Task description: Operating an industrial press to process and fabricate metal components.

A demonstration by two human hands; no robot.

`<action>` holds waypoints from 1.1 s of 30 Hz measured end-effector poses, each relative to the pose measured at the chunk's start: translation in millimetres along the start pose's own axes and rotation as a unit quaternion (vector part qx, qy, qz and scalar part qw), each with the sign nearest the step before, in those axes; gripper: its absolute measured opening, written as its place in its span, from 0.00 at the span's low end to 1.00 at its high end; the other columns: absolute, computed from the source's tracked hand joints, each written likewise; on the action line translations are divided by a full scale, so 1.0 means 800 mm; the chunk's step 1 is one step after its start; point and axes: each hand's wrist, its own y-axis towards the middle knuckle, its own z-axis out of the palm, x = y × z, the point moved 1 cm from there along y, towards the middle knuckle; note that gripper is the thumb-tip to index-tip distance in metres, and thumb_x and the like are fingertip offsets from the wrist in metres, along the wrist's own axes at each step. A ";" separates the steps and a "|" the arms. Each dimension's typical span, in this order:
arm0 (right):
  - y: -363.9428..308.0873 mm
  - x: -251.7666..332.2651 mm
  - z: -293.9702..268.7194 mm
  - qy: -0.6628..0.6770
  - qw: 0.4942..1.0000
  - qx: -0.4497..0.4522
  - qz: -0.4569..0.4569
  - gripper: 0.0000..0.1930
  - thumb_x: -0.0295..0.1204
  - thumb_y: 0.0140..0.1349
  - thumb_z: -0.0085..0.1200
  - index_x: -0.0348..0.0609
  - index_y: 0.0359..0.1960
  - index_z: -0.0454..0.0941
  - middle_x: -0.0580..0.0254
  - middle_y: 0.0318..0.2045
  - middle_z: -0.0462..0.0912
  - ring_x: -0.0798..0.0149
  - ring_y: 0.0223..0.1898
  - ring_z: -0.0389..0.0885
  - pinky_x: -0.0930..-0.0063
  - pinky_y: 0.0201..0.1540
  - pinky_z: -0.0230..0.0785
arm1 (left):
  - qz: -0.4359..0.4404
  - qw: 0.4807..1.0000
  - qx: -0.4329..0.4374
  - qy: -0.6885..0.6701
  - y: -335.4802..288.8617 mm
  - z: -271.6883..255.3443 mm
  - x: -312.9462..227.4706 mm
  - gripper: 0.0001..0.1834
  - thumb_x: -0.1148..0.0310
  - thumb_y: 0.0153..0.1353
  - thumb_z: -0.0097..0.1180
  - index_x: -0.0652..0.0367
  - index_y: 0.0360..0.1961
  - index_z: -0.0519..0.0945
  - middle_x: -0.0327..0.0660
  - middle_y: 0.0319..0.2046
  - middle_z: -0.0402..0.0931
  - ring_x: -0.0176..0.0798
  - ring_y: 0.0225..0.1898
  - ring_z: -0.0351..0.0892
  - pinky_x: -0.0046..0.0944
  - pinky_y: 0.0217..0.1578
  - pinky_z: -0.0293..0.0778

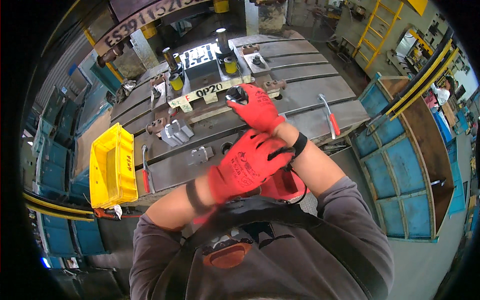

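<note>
Both hands wear red gloves with dark palms. My left hand (250, 162) lies across the inner side of my right wrist, its fingers curled by the black wristband (300, 144). What its fingertips grip, if anything, is hidden. My right hand (257, 107) is raised above the front of the machine table (305, 112), beside the die. Its fingers are bent inward, and I cannot make out anything inside them. The die (202, 80) has a light perforated top, two upright posts and yellow cylinders.
A yellow plastic crate (114, 167) sits at the table's left edge. Red-handled wrenches lie beside it (145, 170) and on the right (329, 116). Metal blocks (177, 132) rest on the slotted table near clamps. A blue-panelled bin (400, 160) stands right. A red container (285, 186) is below my arms.
</note>
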 end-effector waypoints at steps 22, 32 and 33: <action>0.021 -0.047 0.005 0.128 0.980 -0.014 0.149 0.18 0.43 0.51 0.58 0.41 0.36 0.77 0.53 0.32 0.81 0.53 0.36 0.78 0.64 0.40 0.68 | 0.075 0.994 0.026 0.078 -0.037 0.021 -0.008 0.31 0.64 0.40 0.53 0.51 0.52 0.72 0.39 0.49 0.71 0.40 0.40 0.73 0.42 0.40 0.68; 0.032 -0.080 0.005 0.278 0.956 -0.068 0.069 0.14 0.37 0.53 0.59 0.40 0.36 0.78 0.60 0.28 0.81 0.69 0.27 0.77 0.72 0.31 0.68 | -0.035 0.995 0.072 -0.061 -0.045 0.010 0.013 0.29 0.63 0.50 0.53 0.60 0.55 0.69 0.48 0.48 0.72 0.43 0.41 0.74 0.42 0.40 0.68; 0.025 -0.062 -0.005 0.273 0.954 -0.051 0.112 0.13 0.36 0.54 0.58 0.40 0.37 0.79 0.61 0.29 0.82 0.68 0.29 0.77 0.72 0.34 0.69 | -0.065 0.995 0.065 -0.039 -0.058 0.003 0.022 0.29 0.62 0.50 0.53 0.60 0.55 0.69 0.49 0.47 0.72 0.44 0.41 0.74 0.42 0.40 0.68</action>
